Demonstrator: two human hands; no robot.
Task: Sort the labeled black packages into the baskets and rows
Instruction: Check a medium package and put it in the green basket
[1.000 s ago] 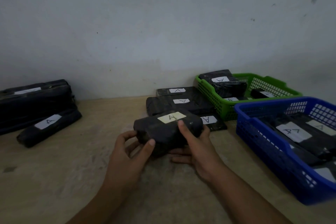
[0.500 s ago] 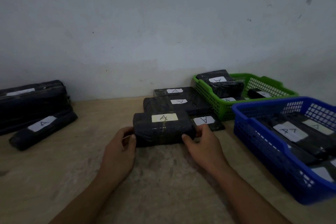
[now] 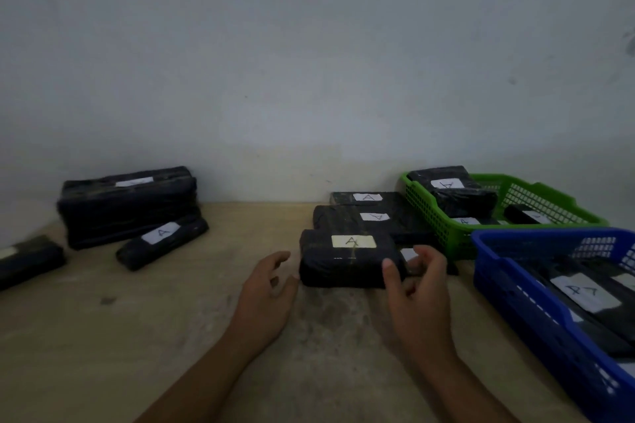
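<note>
Pale wall behind, worn wooden table [image 3: 137, 336] in dim light. We note the package [image 3: 347, 259] with the yellowish "A" label lying flat as the nearest of a row; two more packages [image 3: 360, 218] sit behind it towards the wall.

Left hand [image 3: 264, 292]: fingers loosely curled, holding nothing, just beside the package's left end. Right hand [image 3: 419, 288]: also loosely curled and empty, thumb over the near right corner; blurred, so we cannot tell if it touches.

Handling, our judgement: a blocky brick in black film, probably firm and fairly heavy, with a slick wrap. We would take it by the two short ends, one hand each.

Green basket [image 3: 429, 213]: one bulky labelled package [image 3: 453, 196] propped on its far left corner, smaller ones lower down. Blue basket [image 3: 515, 288], nearer on the right: long packages, one label [image 3: 584, 292] seemingly "A7".

Far left: more packages [image 3: 127, 206], apparently unsorted.
</note>
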